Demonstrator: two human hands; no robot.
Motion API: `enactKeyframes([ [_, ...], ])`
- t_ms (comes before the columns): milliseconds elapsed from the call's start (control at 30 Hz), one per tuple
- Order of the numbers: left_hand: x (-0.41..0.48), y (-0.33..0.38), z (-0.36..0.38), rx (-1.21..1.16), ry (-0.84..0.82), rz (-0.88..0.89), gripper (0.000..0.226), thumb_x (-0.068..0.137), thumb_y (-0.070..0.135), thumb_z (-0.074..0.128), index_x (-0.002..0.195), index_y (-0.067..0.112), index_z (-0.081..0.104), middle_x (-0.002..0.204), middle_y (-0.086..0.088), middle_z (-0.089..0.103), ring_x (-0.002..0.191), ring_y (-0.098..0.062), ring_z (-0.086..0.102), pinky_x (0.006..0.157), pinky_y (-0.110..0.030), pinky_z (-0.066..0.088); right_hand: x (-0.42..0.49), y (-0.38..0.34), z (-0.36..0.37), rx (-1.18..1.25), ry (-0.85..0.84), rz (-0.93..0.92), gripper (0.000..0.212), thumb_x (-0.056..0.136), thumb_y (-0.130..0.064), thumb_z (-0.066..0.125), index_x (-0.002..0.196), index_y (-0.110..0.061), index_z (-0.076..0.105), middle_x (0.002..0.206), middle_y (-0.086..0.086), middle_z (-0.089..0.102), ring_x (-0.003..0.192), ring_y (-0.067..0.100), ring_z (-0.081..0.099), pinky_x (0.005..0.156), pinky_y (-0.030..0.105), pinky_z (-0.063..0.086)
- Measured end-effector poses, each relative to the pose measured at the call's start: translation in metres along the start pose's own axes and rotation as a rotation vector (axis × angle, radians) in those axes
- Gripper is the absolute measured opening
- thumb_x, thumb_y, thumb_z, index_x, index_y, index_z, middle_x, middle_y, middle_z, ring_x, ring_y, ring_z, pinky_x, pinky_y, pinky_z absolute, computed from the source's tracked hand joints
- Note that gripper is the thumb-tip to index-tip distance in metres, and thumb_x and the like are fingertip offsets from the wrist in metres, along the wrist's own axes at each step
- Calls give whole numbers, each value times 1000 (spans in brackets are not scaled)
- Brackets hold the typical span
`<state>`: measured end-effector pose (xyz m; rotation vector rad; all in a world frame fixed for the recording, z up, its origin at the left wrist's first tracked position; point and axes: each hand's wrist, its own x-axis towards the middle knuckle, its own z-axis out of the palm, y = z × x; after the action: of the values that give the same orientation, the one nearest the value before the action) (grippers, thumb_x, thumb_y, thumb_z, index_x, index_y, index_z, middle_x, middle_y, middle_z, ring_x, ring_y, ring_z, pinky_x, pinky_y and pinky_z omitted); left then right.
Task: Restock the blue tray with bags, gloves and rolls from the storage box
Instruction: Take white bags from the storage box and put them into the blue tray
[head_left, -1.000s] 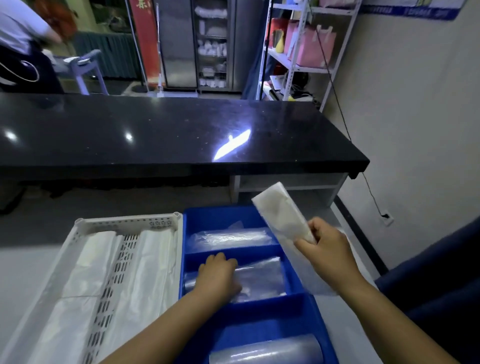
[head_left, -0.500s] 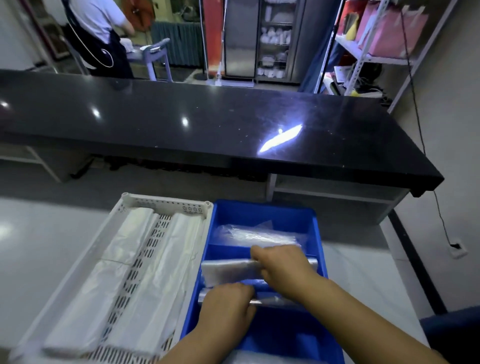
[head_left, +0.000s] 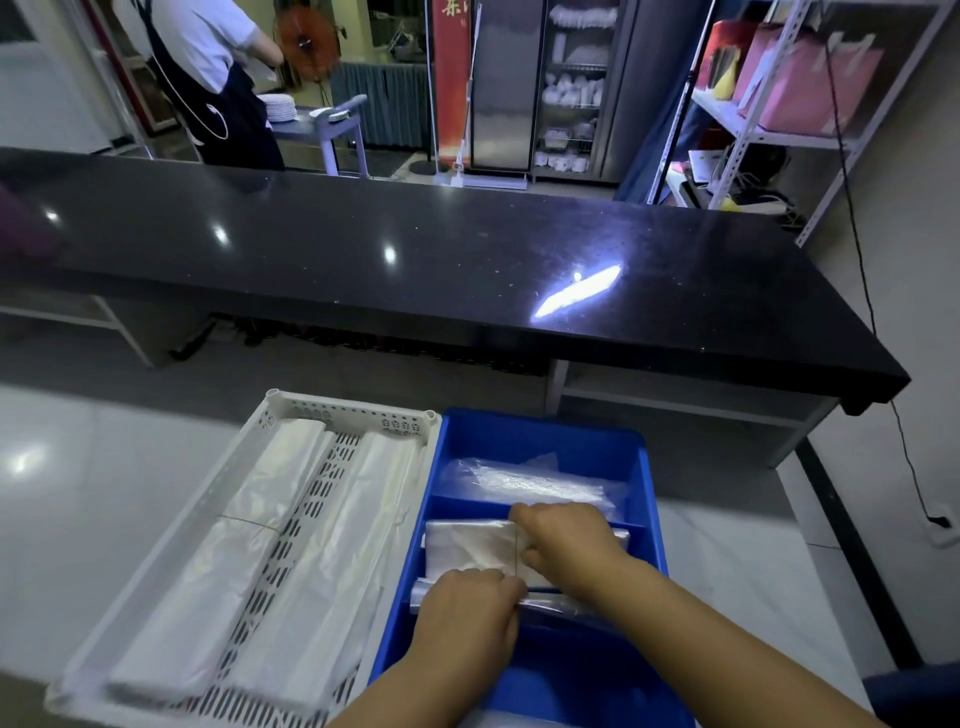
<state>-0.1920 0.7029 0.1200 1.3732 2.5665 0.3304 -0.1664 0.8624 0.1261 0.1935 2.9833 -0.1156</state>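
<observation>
Translucent plastic fills the middle compartment of the blue tray (head_left: 545, 431): a flat bundle of clear bags (head_left: 470, 548), tied across with a thin string, lies there under both hands. Right hand (head_left: 569, 540) rests knuckles-up on the bundle's right half, fingers curled down over it and closed on the plastic. Left hand (head_left: 467, 605), at 7 o'clock of the right hand and nearly touching it, is closed over a clear roll (head_left: 550, 605) that lies along the near divider of the same compartment; the grip itself is hidden under the palm, so whether it pinches the roll or only presses it cannot be told. At 12 o'clock of the hands, the far compartment holds a crumpled clear packet (head_left: 530, 480), contents not legible. Nearest compartment shows bare blue floor at 6 o'clock. White perforated storage box (head_left: 343, 410) stands touching the tray's left wall, at 9 o'clock of the hands, with two long stacks of white bags (head_left: 291, 545) lying lengthwise in it. Both containers sit on a pale glossy worktop (head_left: 104, 493). Beyond, at 12 o'clock, runs a black counter (head_left: 363, 260); a person in an apron (head_left: 213, 78) stands past it at 11 o'clock, and a metal shelf rack (head_left: 779, 104) stands at 1 o'clock
</observation>
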Motion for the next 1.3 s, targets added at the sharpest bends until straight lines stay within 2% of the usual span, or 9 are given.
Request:
enactKeyframes([
  [100,7,-1,-3,52,17,25,27,90,26,37,100,22,62,103,-2,68,92,-23,59,81,-33,40,-1,-2,-2,-38,27,8,28,88,-21,50,115,-16,49,106,7,65,90,31,61,64,35,37],
  [333,27,-8,-3,129,14,-45,27,90,35,44,108,19,57,114,-5,65,101,-23,57,90,-33,40,-33,31,-22,135,295,116,29,92,-29,52,120,-25,58,114,-2,68,103,18,62,83,32,51],
  [400,31,-10,-4,164,10,-59,34,86,37,49,114,18,53,118,-5,62,106,-24,55,92,-33,39,-41,40,-23,156,301,157,26,94,-29,48,115,-26,62,111,-3,69,99,16,63,81,29,52],
  [533,37,-12,-5,197,59,-125,35,87,19,43,121,19,51,121,-4,59,110,-25,52,95,-34,36,-45,45,-18,135,281,168,26,95,-24,43,105,-23,67,101,-3,71,90,17,64,73,29,52],
  [667,32,-14,-8,207,85,-178,30,83,19,48,112,17,55,114,-4,61,106,-26,54,91,-34,37,-39,42,-11,10,191,149,25,92,-20,41,97,-19,66,96,-1,67,86,18,59,68,30,49],
  [767,25,-12,-13,176,140,-186,25,65,14,71,90,12,67,88,-7,69,79,-27,65,71,-31,50,-38,45,-6,-23,149,166,24,90,-19,42,97,-18,65,97,-1,66,86,20,59,68,31,49],
  [833,23,-11,-12,169,143,-185,26,54,9,76,79,9,68,76,-8,70,65,-27,65,59,-30,52,-39,47,-4,-21,124,182,24,90,-18,43,97,-19,65,97,-1,66,85,21,60,71,32,51],
  [1033,9,-8,-21,131,227,-186,23,68,10,67,91,8,65,87,-10,68,78,-31,63,68,-37,52,-42,37,-8,-10,206,168,20,89,-19,46,88,-19,66,87,0,67,77,20,59,61,29,46],
  [1300,-90,-46,-58,191,349,-325,18,63,17,79,78,13,70,65,-3,66,59,-27,62,48,-35,50,-41,-68,-33,28,278,-85,17,85,-17,53,75,-12,66,73,8,68,69,33,61,55,35,45],
])
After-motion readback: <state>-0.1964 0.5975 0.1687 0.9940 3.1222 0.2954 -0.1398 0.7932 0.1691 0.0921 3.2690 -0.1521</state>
